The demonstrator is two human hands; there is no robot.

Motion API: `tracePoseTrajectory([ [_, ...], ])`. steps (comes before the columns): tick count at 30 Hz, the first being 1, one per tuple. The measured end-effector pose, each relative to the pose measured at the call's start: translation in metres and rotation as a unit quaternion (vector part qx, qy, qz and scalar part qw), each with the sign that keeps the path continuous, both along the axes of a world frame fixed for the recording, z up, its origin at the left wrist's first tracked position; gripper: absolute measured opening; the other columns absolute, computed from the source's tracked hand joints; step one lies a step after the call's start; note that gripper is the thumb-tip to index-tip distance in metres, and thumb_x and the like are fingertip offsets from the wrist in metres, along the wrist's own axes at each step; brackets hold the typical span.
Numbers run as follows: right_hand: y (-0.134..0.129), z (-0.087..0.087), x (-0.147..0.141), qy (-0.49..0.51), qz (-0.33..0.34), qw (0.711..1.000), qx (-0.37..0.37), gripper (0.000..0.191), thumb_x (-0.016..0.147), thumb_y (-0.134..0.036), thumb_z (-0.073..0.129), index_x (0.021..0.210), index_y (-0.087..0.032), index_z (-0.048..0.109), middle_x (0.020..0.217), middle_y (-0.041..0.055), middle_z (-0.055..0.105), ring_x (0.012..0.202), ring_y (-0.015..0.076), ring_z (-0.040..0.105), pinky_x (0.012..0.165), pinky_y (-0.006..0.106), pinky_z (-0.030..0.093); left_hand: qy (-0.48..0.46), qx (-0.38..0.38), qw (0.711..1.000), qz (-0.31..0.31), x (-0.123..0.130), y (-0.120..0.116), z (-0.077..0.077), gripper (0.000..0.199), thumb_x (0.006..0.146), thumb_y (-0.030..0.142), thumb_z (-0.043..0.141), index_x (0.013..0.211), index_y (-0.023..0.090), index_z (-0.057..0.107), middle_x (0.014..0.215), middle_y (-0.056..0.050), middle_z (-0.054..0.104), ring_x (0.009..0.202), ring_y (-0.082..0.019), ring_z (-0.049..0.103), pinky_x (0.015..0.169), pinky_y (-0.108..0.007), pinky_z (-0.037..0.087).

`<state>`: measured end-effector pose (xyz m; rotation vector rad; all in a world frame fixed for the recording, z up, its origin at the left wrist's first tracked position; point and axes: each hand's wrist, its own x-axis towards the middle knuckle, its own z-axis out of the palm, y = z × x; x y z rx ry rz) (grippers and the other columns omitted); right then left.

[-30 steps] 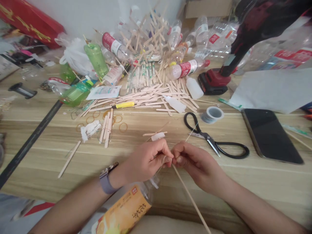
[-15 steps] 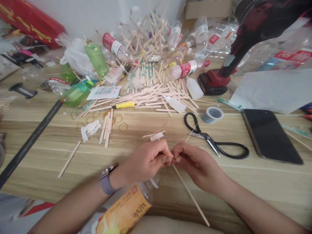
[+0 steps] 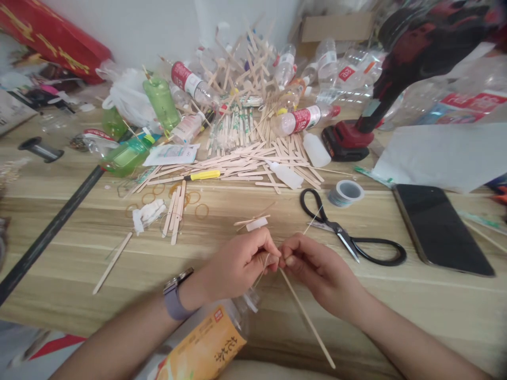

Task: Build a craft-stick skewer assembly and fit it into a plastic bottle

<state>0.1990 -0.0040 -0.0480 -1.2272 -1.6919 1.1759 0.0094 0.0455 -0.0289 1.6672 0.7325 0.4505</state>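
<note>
My left hand (image 3: 249,258) and my right hand (image 3: 317,269) meet fingertip to fingertip above the table's near side. Both are closed in a pinch around a thin wooden stick (image 3: 309,322), whose long end slants down to the right below them. A thin strand (image 3: 312,220) rises from behind my right fingers toward the scissors; a fine looped piece hangs by my left fingers. What exactly lies between the fingertips is hidden. Under my left wrist lies a clear plastic bottle with an orange label (image 3: 209,343). Black-handled scissors (image 3: 352,243) lie open to the right.
Beyond the hands lie a spool (image 3: 346,193), a phone (image 3: 441,229), loose craft sticks (image 3: 174,211) and rubber bands (image 3: 202,211). Farther back are piled craft sticks (image 3: 237,163), glue bottles (image 3: 285,174), plastic bottles (image 3: 304,119) and a red-black power tool (image 3: 348,140). A dark bar (image 3: 51,227) crosses the left.
The view has shifted slightly, so the table things sit a little lower. Both hands keep their pinch; the stick's lower end has swung slightly left.
</note>
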Motion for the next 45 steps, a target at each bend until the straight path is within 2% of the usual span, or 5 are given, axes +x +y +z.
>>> tracePoseTrajectory([
  [22, 0.0, 0.007, -0.001, -0.023, 0.027, 0.999, 0.026, 0.016, 0.093, -0.017, 0.044, 0.085, -0.022, 0.057, 0.077, 0.0012, 0.066, 0.069, 0.014, 0.06, 0.062, 0.024, 0.044, 0.036, 0.042, 0.998, -0.001, 0.001, -0.001, 0.007, 0.018, 0.083, 0.003, 0.045, 0.079, 0.019, 0.05, 0.073, 0.005, 0.058, 0.066, -0.008, 0.052, 0.065, -0.02, 0.038],
  [30, 0.002, 0.001, -0.003, 0.021, -0.033, 0.999, -0.008, 0.014, 0.093, -0.025, 0.046, 0.08, -0.023, 0.051, 0.072, 0.0003, 0.06, 0.065, 0.0148, 0.056, 0.059, 0.025, 0.043, -0.065, -0.172, 0.982, 0.047, 0.004, 0.005, 0.001, 0.006, 0.086, 0.02, 0.053, 0.082, 0.016, 0.053, 0.07, 0.001, 0.059, 0.061, -0.01, 0.055, 0.059, -0.024, 0.044],
  [34, 0.003, 0.001, -0.002, 0.071, -0.073, 0.995, -0.008, 0.017, 0.093, -0.031, 0.05, 0.079, -0.022, 0.053, 0.069, -0.0007, 0.057, 0.063, 0.0133, 0.053, 0.058, 0.024, 0.043, -0.095, -0.193, 0.976, 0.042, 0.003, 0.006, 0.006, 0.015, 0.082, 0.015, 0.053, 0.097, 0.014, 0.057, 0.077, -0.001, 0.062, 0.064, -0.01, 0.058, 0.064, -0.025, 0.047],
  [40, 0.003, -0.001, -0.005, 0.155, -0.096, 0.982, -0.05, 0.023, 0.09, -0.041, 0.057, 0.08, -0.021, 0.055, 0.076, 0.0001, 0.058, 0.067, 0.012, 0.055, 0.062, 0.023, 0.046, 0.021, -0.153, 0.984, 0.093, 0.001, 0.003, 0.009, 0.024, 0.087, 0.039, 0.053, 0.087, 0.016, 0.058, 0.067, 0.002, 0.059, 0.056, -0.01, 0.056, 0.055, -0.022, 0.044],
  [45, 0.005, 0.001, -0.008, 0.165, -0.097, 0.98, -0.058, 0.029, 0.087, -0.046, 0.061, 0.077, -0.02, 0.054, 0.078, 0.001, 0.058, 0.067, 0.0121, 0.054, 0.063, 0.025, 0.046, 0.141, -0.06, 0.986, 0.063, 0.001, 0.005, 0.012, 0.019, 0.084, 0.033, 0.057, 0.085, 0.017, 0.067, 0.061, 0.004, 0.058, 0.056, -0.011, 0.052, 0.052, -0.021, 0.037],
])
